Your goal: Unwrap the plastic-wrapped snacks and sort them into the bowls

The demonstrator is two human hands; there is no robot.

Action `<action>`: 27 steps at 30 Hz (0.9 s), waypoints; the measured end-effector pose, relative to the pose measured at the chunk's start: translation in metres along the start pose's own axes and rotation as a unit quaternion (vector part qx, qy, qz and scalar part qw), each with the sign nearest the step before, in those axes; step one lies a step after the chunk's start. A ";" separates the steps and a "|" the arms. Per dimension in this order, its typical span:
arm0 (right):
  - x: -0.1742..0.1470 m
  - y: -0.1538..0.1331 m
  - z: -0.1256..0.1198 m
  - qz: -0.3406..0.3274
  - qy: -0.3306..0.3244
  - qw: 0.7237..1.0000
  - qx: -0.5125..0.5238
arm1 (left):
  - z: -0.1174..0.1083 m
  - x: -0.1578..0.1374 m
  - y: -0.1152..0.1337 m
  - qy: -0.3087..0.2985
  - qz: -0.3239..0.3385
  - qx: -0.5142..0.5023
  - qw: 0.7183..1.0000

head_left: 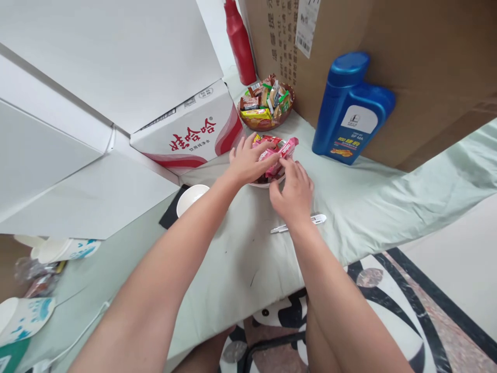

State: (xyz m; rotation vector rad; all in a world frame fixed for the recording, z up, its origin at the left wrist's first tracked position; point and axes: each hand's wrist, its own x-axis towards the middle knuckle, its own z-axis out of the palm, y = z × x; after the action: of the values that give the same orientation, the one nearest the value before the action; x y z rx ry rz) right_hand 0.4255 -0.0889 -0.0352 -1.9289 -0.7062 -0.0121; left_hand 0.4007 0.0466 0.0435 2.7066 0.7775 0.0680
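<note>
A white bowl (261,185) filled with pink and red snack packets (277,155) stands on the cloth-covered table between my hands. My left hand (248,159) lies over the packets from the left, its fingers spread and partly covering them. At the bowl's right side is my right hand (294,191), fingers bent but apart, with the fingertips at the rim and by a pink packet. Neither hand shows a firm grip. Close below my right hand, a white utility knife (298,224) rests on the cloth, partly covered by my wrist.
Behind stands a brown glass bowl (258,123) of wrapped snacks, beside a red bottle (240,44). A blue jug (345,114) leans near a large cardboard box (419,67). Left are a white-and-red carton (194,135), a small white bowl (190,198) and paper cups (27,316).
</note>
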 end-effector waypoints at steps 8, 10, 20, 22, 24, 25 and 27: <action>0.004 0.012 -0.003 -0.022 0.001 0.991 0.132 | -0.004 0.000 -0.002 -0.011 0.190 0.032 0.981; 0.002 0.014 -0.007 -0.026 0.001 0.989 0.149 | -0.002 -0.009 -0.001 0.023 0.175 0.068 0.982; -0.002 0.022 -0.004 0.005 -0.009 0.990 0.143 | 0.000 -0.045 0.038 0.042 0.082 0.224 0.970; -0.002 0.022 0.002 -0.006 0.009 0.989 0.147 | -0.001 -0.047 0.040 0.027 0.061 0.240 0.968; -0.002 0.021 0.007 -0.020 0.032 0.988 0.149 | -0.003 -0.051 0.038 0.038 0.040 0.243 0.968; -0.002 0.019 0.009 -0.027 0.045 0.988 0.147 | -0.003 -0.054 0.035 0.055 0.033 0.236 0.970; -0.004 0.015 0.011 -0.039 0.068 0.987 0.139 | -0.003 -0.061 0.029 0.091 0.028 0.213 0.972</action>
State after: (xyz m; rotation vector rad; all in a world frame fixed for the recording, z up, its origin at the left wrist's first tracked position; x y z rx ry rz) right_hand 0.4257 -0.0864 -0.0539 -1.6176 -0.6553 -0.0879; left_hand 0.3635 -0.0079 0.0584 3.1662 0.8481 0.1827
